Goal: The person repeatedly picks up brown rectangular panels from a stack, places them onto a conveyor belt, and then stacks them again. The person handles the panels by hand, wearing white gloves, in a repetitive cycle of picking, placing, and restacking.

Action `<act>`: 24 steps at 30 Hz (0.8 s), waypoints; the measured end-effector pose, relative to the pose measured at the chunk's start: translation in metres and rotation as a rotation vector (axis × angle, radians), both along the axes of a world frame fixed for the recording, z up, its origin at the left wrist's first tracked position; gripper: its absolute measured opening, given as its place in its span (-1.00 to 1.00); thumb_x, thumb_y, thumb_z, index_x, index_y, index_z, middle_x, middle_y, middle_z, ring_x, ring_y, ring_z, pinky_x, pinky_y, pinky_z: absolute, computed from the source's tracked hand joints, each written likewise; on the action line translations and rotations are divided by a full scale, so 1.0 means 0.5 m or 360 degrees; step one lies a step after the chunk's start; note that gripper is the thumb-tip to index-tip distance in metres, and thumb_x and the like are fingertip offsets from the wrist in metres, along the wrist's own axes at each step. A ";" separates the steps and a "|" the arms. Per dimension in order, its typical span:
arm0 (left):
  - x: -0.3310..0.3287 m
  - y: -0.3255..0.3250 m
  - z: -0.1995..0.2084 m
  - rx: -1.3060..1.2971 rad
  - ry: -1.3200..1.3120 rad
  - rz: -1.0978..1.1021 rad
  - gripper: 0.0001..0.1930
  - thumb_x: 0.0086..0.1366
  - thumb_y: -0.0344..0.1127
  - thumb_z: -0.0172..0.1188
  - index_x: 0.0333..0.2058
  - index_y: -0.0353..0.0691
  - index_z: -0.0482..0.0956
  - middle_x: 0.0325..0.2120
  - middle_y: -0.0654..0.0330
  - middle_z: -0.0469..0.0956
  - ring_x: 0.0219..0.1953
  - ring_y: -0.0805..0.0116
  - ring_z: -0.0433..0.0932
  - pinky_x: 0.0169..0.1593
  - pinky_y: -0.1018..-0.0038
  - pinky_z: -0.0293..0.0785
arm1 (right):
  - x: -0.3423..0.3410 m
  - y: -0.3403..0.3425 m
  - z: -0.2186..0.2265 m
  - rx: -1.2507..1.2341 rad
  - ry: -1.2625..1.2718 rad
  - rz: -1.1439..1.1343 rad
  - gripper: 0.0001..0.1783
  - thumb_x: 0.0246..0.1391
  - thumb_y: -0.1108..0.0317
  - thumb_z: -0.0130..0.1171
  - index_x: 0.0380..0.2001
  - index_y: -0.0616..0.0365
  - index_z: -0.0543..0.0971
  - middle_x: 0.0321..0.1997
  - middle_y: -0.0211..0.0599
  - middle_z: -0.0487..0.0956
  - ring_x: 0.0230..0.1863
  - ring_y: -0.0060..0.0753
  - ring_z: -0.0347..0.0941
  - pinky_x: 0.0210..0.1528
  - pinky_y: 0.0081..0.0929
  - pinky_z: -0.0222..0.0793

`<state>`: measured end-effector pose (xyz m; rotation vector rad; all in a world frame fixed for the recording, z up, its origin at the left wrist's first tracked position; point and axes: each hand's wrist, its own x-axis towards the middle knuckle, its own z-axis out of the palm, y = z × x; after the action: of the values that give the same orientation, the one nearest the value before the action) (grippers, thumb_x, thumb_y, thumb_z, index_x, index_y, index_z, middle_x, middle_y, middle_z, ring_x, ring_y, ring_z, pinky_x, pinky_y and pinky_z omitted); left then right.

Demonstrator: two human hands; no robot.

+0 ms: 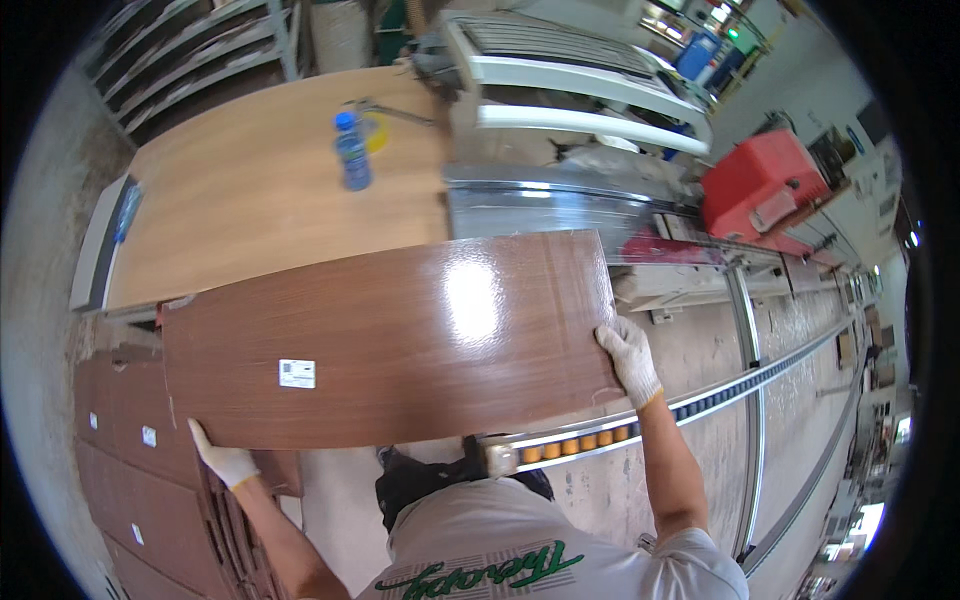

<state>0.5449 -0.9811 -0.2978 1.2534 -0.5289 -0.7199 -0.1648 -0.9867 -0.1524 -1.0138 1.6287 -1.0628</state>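
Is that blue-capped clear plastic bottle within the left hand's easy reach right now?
Probably not: the white-gloved left hand holds the near left corner of the glossy brown rectangular board, which lies between it and the bottle.

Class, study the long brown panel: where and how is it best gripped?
Probably by opposite ends, one hand coming from each side, since the brown panel is long, flat and shows no handle. The right hand grips its right end; the left hand is at its near left corner.
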 end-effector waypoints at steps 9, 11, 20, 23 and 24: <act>-0.396 -0.246 -0.046 0.0058 -0.0219 -0.0427 -0.41 0.53 -0.70 0.07 0.49 -0.30 0.33 0.39 0.08 0.44 0.29 0.29 0.48 0.38 0.31 0.51 | -0.495 -0.096 -0.087 0.0069 0.1446 -0.0442 -0.43 0.26 -0.08 0.39 -0.05 0.29 0.72 -0.19 0.14 0.72 -0.10 0.15 0.65 0.07 -0.06 0.53; -0.467 -0.266 -0.032 0.0165 -0.0615 -0.0530 -0.40 0.54 -0.69 0.08 0.50 -0.29 0.31 0.40 0.09 0.43 0.29 0.30 0.48 0.37 0.32 0.52 | -0.476 -0.081 -0.080 -0.0368 0.1951 -0.0891 -0.34 0.24 -0.07 0.39 0.13 0.32 0.66 -0.03 0.19 0.70 0.08 0.21 0.62 0.22 -0.03 0.50; -0.709 -0.228 0.050 0.0397 0.1025 -0.1047 -0.35 0.59 0.04 0.22 0.49 -0.12 0.33 0.43 0.07 0.44 0.43 0.03 0.40 0.51 0.03 0.32 | 0.050 -0.199 -0.187 -0.0193 -0.0186 -0.1887 -0.26 0.26 0.22 0.45 0.30 0.49 0.39 0.29 0.22 0.56 0.25 0.07 0.53 0.35 -0.09 0.40; -0.644 -0.250 0.072 0.0387 0.0910 -0.0765 -0.35 0.58 0.12 0.19 0.49 -0.02 0.33 0.40 0.07 0.46 0.42 -0.03 0.41 0.38 -0.14 0.36 | 0.047 -0.237 -0.192 -0.0195 -0.0446 -0.2014 -0.20 0.23 0.24 0.47 0.35 0.50 0.34 0.36 0.23 0.49 0.30 0.10 0.48 0.40 -0.07 0.37; -0.620 -0.258 0.076 0.0351 0.1060 -0.0904 -0.35 0.58 0.13 0.19 0.46 -0.10 0.37 0.38 0.05 0.48 0.40 0.01 0.43 0.34 -0.04 0.42 | 0.028 -0.236 -0.190 -0.0188 -0.0438 -0.2009 -0.20 0.23 0.24 0.46 0.35 0.50 0.34 0.37 0.23 0.48 0.31 0.11 0.48 0.40 -0.07 0.37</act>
<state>0.2350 -1.1102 -0.2600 0.9752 -0.2457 -1.6355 -0.1508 -1.1048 -0.2472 0.2581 1.9465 -1.9889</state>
